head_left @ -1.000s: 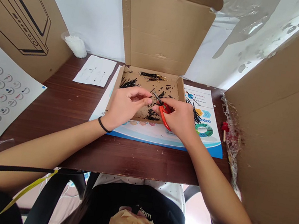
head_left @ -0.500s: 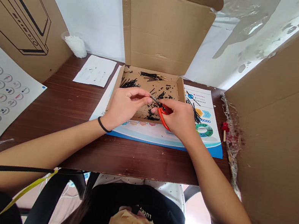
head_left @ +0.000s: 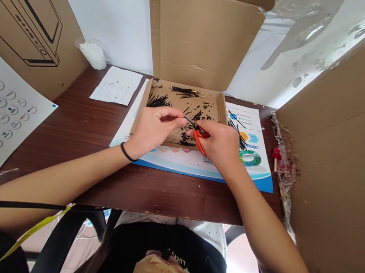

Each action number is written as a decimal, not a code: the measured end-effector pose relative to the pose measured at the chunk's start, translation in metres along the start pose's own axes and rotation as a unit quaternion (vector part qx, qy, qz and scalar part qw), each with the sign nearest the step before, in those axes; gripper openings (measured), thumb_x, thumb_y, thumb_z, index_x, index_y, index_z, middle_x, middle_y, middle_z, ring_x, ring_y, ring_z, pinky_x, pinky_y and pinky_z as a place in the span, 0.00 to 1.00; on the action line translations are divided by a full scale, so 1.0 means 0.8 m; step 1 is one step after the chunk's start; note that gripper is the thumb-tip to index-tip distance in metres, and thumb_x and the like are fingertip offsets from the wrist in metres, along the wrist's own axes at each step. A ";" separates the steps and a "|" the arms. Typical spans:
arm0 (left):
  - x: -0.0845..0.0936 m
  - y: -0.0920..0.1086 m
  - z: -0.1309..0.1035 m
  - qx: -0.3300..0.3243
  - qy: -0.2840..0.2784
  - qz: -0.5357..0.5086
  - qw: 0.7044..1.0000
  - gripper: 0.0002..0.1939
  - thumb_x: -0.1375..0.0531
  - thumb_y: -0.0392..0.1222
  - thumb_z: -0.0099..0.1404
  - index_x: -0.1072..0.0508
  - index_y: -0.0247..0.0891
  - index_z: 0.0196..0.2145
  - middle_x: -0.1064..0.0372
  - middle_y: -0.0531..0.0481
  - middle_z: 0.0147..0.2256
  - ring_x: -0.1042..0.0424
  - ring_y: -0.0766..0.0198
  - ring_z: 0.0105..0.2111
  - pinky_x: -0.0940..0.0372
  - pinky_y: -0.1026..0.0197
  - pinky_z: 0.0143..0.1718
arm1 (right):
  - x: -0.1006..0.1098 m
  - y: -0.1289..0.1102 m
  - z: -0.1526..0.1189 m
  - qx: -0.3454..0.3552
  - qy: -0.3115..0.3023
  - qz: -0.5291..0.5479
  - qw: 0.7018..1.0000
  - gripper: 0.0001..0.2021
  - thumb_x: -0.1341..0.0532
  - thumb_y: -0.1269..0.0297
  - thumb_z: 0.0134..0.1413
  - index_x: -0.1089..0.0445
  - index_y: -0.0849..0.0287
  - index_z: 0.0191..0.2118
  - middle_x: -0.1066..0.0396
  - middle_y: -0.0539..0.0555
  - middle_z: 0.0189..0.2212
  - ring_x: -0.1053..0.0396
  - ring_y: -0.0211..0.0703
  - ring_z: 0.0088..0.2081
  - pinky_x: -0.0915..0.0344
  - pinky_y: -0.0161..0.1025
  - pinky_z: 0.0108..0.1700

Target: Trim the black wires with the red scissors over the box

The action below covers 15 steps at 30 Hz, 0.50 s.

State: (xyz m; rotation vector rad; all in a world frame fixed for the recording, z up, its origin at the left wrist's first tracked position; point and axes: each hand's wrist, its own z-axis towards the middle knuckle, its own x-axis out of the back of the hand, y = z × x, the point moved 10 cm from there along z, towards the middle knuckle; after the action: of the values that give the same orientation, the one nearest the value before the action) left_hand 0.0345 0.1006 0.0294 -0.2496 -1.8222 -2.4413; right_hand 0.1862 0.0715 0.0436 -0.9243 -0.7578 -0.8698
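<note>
My right hand is closed round the handles of red-handled scissors, whose blades point left toward my left fingertips. My left hand pinches at the tips of the blades; whatever lies between its thumb and forefinger is too small to make out. Both hands are above the front part of an open cardboard box. Inside it lie a bundle of black sticks with gold-coloured tips, a pile of black sticks at the left, and many short black cut bits.
The box stands on a printed poster on a dark wooden table. More black sticks lie right of the box. A white paper sheet and a white-filled plastic cup are at the left. Large cardboard walls the right side.
Both hands stay in nearly the same place above the box. The scissors have turned very slightly in my right hand; the view has shifted a little.
</note>
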 end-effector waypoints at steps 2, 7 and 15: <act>0.000 0.001 0.000 0.001 0.002 0.005 1.000 0.07 0.31 0.41 0.55 0.20 0.35 0.31 0.21 0.47 0.33 0.25 0.64 0.32 0.29 0.62 0.40 | 0.001 0.000 0.000 0.000 -0.001 -0.013 1.000 0.19 0.43 0.48 0.61 0.26 0.56 0.29 0.28 0.51 0.24 0.38 0.38 0.27 0.53 0.36 0.29; -0.001 0.002 0.001 -0.001 -0.004 0.002 1.000 0.09 0.31 0.44 0.56 0.20 0.35 0.32 0.21 0.46 0.35 0.24 0.63 0.34 0.29 0.60 0.42 | 0.006 0.002 0.001 -0.020 0.003 -0.006 1.000 0.17 0.40 0.51 0.59 0.29 0.57 0.25 0.30 0.50 0.23 0.40 0.38 0.26 0.55 0.36 0.29; -0.001 0.001 0.001 -0.005 -0.004 0.006 1.000 0.09 0.31 0.44 0.57 0.20 0.36 0.33 0.20 0.46 0.36 0.23 0.61 0.36 0.29 0.60 0.42 | 0.007 0.003 0.003 -0.024 -0.014 0.062 0.998 0.19 0.40 0.46 0.57 0.26 0.56 0.28 0.30 0.49 0.23 0.39 0.38 0.27 0.52 0.35 0.30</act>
State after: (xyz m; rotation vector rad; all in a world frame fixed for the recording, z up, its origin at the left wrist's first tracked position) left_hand 0.0351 0.1008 0.0305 -0.2697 -1.8079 -2.4450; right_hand 0.1907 0.0727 0.0487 -1.0161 -0.6979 -0.7700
